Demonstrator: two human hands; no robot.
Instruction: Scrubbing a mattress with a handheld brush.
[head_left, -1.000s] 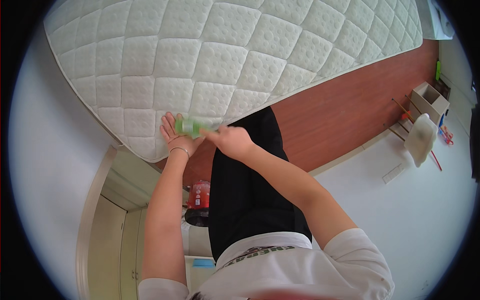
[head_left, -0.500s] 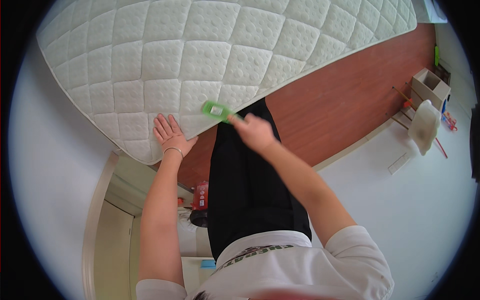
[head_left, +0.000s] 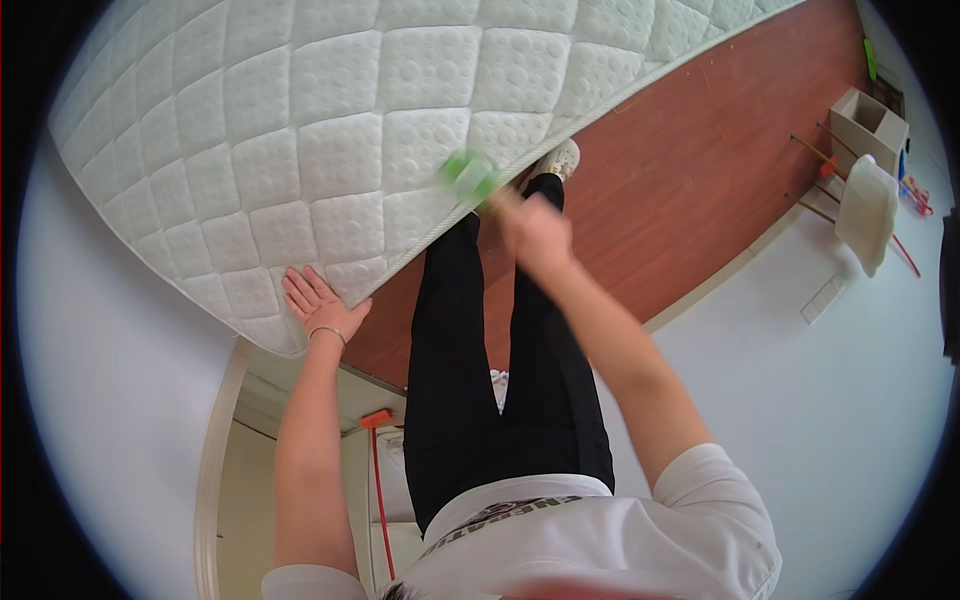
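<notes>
A white quilted mattress (head_left: pixel 345 150) fills the upper part of the view. My left hand (head_left: pixel 325 305) lies flat on its near corner, fingers stretched out and the thumb at the piped edge. My right hand (head_left: pixel 540 235) is wrapped round the handle of a green brush (head_left: pixel 468 176). The brush's head is over the mattress close to its right edge and is smeared by motion. Its underside is hidden, so I cannot tell whether it touches the fabric.
Reddish wood floor (head_left: pixel 690 150) runs along the mattress's right side, where I stand. By the right wall are a stool (head_left: pixel 866 215) with a pale seat and a beige open box (head_left: pixel 868 122). A red-handled broom (head_left: pixel 377 420) stands behind me near the doorway.
The brush and my right hand have moved up and to the right along the mattress edge. My left hand stays flat near the corner. My view has shifted and one foot has come into sight.
</notes>
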